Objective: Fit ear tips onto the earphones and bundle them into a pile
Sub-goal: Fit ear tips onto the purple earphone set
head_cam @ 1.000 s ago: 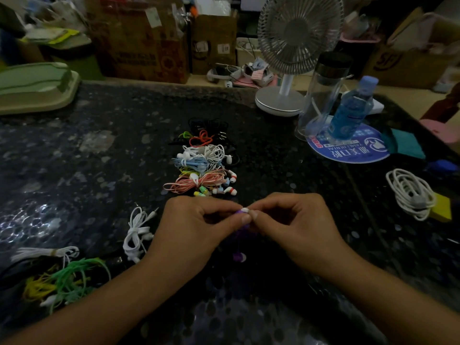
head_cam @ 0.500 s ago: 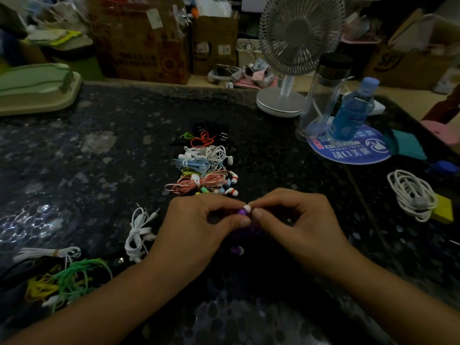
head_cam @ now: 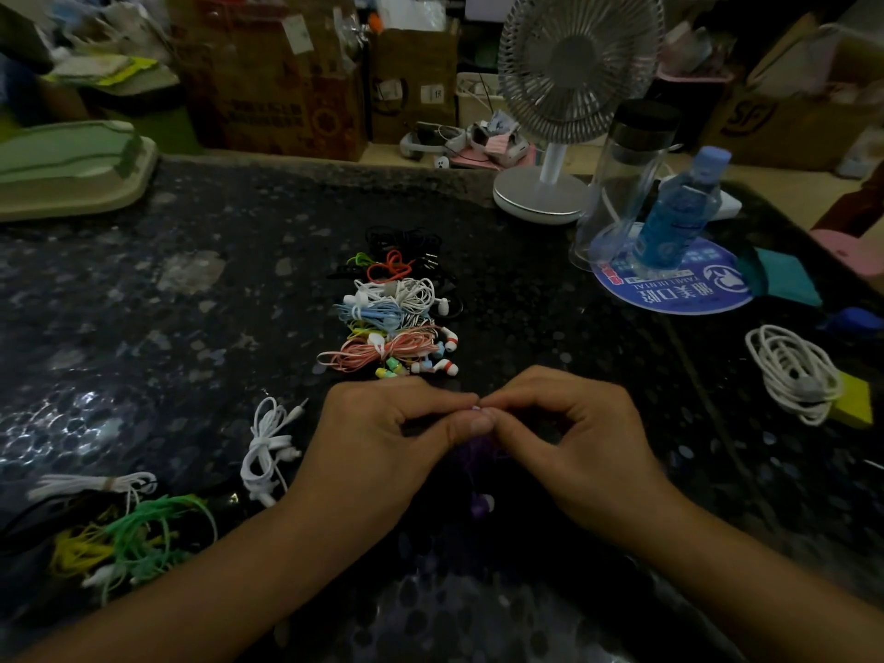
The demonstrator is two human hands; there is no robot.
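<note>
Head view showed a dark speckled table (head_cam: 143,327) carrying, at its middle, the pile of finished earphone bundles (head_cam: 390,323), coiled in white, blue, pink, orange and black and lying in a row running away from the person. Toward the near left corner lay a looser heap of green and yellow earphones (head_cam: 129,538), with a white earphone bundle (head_cam: 268,447) just beside it, apparently still waiting for tips.

Near the front edge, just short of the pile, the left hand (head_cam: 382,447) and the right hand (head_cam: 569,447) met fingertip to fingertip. Both had thumb and forefinger curled into a pinch on a purple earphone (head_cam: 471,449), whose cable hung down between the hands; its second bud (head_cam: 480,504) dangled below, untouched. A pale speck at the meeting point was probably the ear tip (head_cam: 475,408); which hand held the tip and which the bud could not be told, as the fingers covered the joint.

What mattered was the line between the two pinches: it ran left to right, parallel to the front edge, so the tip would likely go on by pushing the hands toward each other along that line. Both hands were equally near the bud. The pile lay straight ahead, within easy reach of either.
</note>
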